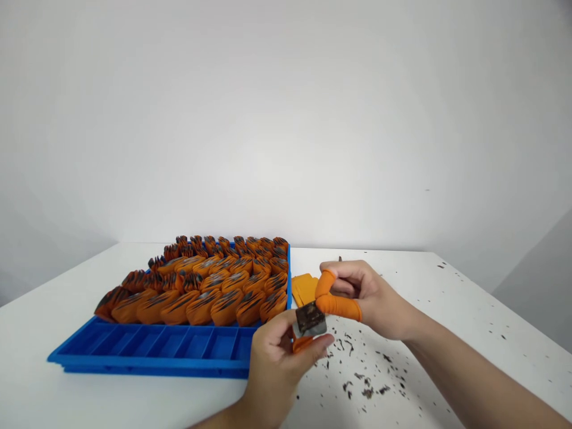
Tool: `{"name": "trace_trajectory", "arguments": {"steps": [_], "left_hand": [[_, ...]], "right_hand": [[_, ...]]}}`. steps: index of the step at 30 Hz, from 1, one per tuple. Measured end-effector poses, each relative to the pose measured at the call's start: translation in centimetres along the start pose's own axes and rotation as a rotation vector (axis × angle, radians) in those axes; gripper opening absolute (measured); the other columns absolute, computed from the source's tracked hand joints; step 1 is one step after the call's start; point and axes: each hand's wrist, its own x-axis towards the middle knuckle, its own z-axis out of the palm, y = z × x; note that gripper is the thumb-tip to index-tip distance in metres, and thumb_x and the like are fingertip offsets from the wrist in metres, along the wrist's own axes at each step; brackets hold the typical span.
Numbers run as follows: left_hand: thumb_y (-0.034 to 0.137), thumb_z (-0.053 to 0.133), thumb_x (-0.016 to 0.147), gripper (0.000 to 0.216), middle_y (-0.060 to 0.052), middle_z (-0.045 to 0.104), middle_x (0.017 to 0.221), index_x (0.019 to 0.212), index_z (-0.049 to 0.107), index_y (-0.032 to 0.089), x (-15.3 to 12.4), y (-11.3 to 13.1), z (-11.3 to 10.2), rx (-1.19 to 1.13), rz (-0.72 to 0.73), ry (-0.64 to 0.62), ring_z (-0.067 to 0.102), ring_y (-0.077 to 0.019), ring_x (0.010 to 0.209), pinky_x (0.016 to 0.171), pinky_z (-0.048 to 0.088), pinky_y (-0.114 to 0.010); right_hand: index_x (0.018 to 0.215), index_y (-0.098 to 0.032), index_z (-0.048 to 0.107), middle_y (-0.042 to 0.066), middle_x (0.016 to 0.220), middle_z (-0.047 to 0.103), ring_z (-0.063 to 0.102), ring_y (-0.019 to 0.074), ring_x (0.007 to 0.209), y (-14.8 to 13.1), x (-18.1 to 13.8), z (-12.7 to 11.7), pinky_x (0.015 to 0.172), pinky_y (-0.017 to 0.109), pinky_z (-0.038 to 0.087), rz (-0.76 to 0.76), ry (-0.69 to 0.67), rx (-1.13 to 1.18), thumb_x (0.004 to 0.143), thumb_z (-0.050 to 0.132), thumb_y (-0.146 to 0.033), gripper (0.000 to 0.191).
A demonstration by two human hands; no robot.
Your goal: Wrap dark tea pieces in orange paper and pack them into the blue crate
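Note:
My left hand [277, 363] is closed on a small dark square block [309, 319] with a metal edge, held just right of the blue tray. My right hand [361, 295], wearing orange finger cots on thumb and forefinger, pinches the block's top edge. The blue slotted tray [147, 351] holds several rows of orange pieces with dark streaks [214, 277]; its front row of slots shows bare.
A small stack of flat orange pieces [304, 287] lies beside the tray's right side. Dark shavings [366, 381] are scattered over the white table [469, 310] under and right of my hands. A plain white wall stands behind.

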Motion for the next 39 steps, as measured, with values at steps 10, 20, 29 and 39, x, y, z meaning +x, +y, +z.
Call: {"name": "trace_trajectory", "arguments": {"steps": [10,20,29,39], "left_hand": [[0.037,0.1,0.066,0.044,-0.004,0.077,0.083,0.098,0.08,0.015,0.1,0.1,0.6,-0.112,-0.07,0.068,0.073,-0.0181,0.066,0.058,0.072,-0.033],[0.029,0.088,0.08,0.023,-0.002,0.075,0.077,0.097,0.081,0.015,0.3,-0.1,0.4,0.048,-0.088,-0.018,0.07,-0.0147,0.059,0.058,0.068,-0.027],[0.02,0.074,0.086,0.018,-0.004,0.077,0.092,0.103,0.081,0.021,0.1,-0.4,-0.1,0.273,0.09,-0.018,0.067,-0.0124,0.054,0.04,0.054,-0.018],[0.021,0.073,0.089,0.02,-0.005,0.073,0.102,0.107,0.081,0.021,0.2,-0.1,0.0,0.267,0.068,-0.047,0.063,-0.0091,0.053,0.04,0.055,-0.017]], "right_hand": [[0.083,-0.02,0.072,-0.01,0.069,0.024,0.027,0.009,0.06,1.6,0.5,-0.1,0.053,0.025,0.03,-0.006,-0.061,-0.122,0.077,0.095,-0.051,0.039],[0.085,-0.02,0.068,-0.001,0.088,0.056,0.047,0.0099,0.068,0.6,-0.7,-0.2,0.059,0.024,0.036,-0.303,-0.09,-0.948,0.099,0.075,-0.031,0.02],[0.079,-0.021,0.061,0.0,0.082,0.058,0.037,0.0122,0.061,-1.1,-1.3,-0.1,0.056,0.028,0.026,-0.469,-0.08,-1.339,0.109,0.058,-0.039,0.035],[0.08,-0.021,0.058,0.0,0.085,0.058,0.043,0.0117,0.063,-1.2,-1.2,-0.2,0.056,0.027,0.029,-0.405,-0.133,-1.258,0.108,0.06,-0.038,0.034]]}}
